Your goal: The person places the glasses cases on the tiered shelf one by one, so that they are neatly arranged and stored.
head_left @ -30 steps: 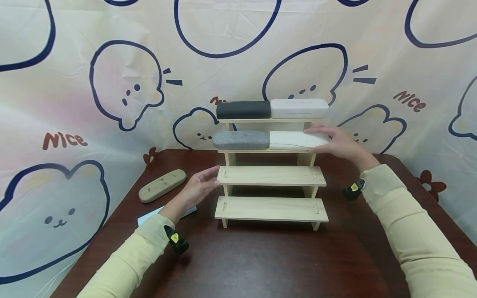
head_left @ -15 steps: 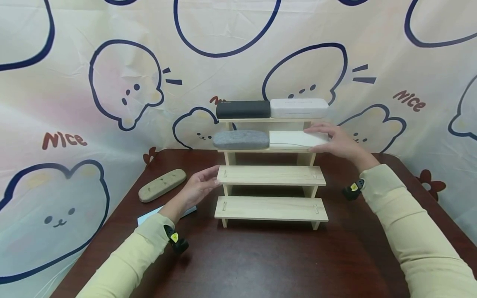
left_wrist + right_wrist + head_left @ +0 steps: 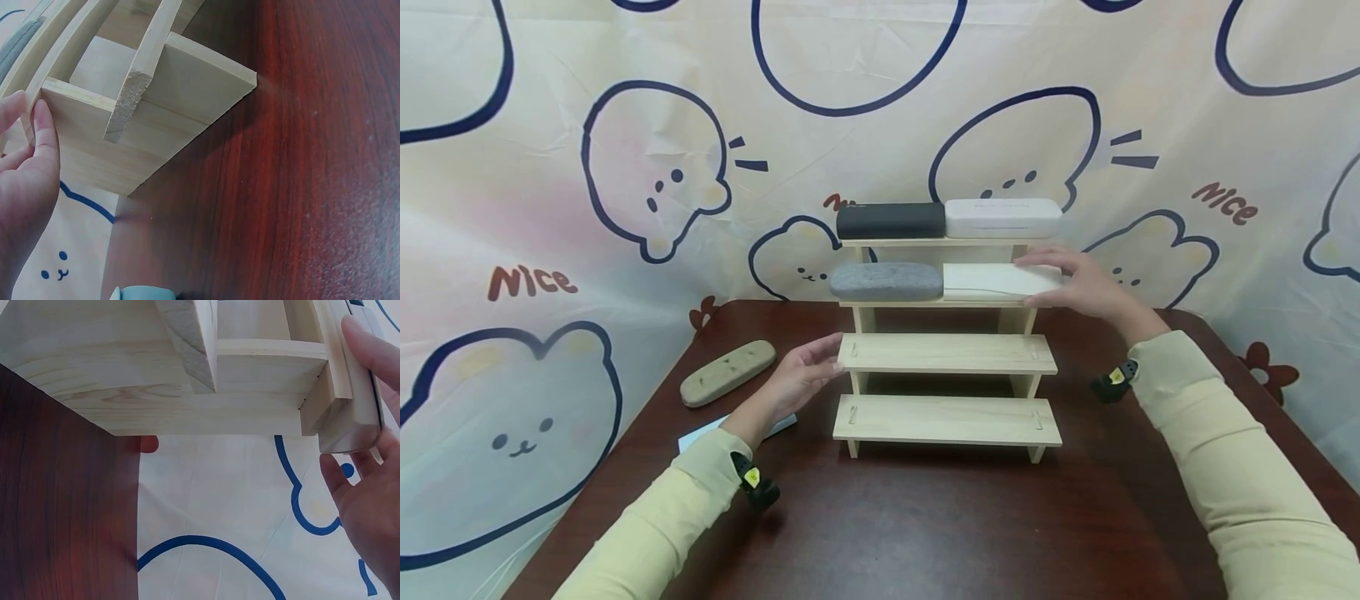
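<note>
A stepped wooden display rack (image 3: 947,353) stands on the dark table. My left hand (image 3: 797,381) pinches the left end of its second board from the bottom; thumb and fingers lie on either side of the board (image 3: 34,112) in the left wrist view. With my right hand (image 3: 1086,287) I hold the right end of a white glasses case (image 3: 981,282) on the third board. In the right wrist view my thumb is on one side of this case (image 3: 353,415) and fingers reach its end. A grey glasses case (image 3: 886,282) lies beside it, to the left.
The top board carries a black glasses case (image 3: 891,222) and another white case (image 3: 1003,218). At the left on the table lie a tan glasses case (image 3: 727,373) and a light-blue item (image 3: 702,432), partly behind my left wrist. A printed curtain (image 3: 850,150) hangs behind the table.
</note>
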Motion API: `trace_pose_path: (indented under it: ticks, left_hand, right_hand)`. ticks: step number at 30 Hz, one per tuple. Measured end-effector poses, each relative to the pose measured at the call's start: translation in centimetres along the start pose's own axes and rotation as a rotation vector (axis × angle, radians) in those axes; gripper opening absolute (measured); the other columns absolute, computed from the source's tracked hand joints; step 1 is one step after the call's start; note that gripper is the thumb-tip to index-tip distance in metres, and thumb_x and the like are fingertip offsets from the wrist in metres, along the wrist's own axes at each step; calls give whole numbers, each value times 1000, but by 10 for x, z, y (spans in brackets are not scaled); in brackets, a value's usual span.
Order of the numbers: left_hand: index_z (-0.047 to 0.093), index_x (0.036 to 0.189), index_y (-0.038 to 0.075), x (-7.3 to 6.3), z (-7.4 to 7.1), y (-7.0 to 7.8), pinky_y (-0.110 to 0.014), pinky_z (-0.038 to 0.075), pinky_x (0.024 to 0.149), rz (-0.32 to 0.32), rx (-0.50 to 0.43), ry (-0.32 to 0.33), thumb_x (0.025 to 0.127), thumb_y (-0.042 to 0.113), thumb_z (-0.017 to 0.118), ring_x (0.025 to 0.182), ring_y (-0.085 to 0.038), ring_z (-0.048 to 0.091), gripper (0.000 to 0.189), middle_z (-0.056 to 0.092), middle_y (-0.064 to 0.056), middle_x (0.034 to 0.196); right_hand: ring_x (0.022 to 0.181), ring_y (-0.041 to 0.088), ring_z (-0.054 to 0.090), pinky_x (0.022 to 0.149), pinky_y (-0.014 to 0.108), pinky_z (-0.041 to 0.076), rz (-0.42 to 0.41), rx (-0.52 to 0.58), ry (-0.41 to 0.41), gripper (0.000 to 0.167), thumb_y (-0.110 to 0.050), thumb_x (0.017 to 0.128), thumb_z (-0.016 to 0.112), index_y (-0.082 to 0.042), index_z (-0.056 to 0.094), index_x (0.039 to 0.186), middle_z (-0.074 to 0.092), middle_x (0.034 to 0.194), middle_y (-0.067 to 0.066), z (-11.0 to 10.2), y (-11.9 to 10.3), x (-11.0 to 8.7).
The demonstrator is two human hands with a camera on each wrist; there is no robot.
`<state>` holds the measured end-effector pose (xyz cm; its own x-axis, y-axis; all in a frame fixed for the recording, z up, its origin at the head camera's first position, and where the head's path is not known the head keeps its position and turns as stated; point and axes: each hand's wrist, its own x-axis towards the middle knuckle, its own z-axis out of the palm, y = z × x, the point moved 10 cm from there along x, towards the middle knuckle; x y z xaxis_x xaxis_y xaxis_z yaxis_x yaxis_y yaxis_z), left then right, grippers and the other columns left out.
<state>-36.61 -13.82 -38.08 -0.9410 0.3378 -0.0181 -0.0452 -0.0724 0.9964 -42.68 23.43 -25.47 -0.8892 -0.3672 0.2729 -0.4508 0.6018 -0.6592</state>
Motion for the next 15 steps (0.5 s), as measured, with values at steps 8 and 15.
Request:
trace_pose_path:
  ticks: [8,15]
  left_hand:
    - [34,149,4,1,0,-1,-40,35,108,-5,-25,2,95,-1,57,128,-29,48,59,41,-17,147]
    - [35,149,4,1,0,-2,-41,35,108,-3,-25,14,95,-2,57,127,-28,50,58,42,-17,146]
  right_hand:
    - [129,28,36,100,64,31,51,49,17,68,-30,76,84,-19,57,137,46,144,3,-9,6,-10]
    - [130,27,38,104,62,30,-27,26,62,63,-24,79,82,-18,58,137,46,144,4,-19,3,-22]
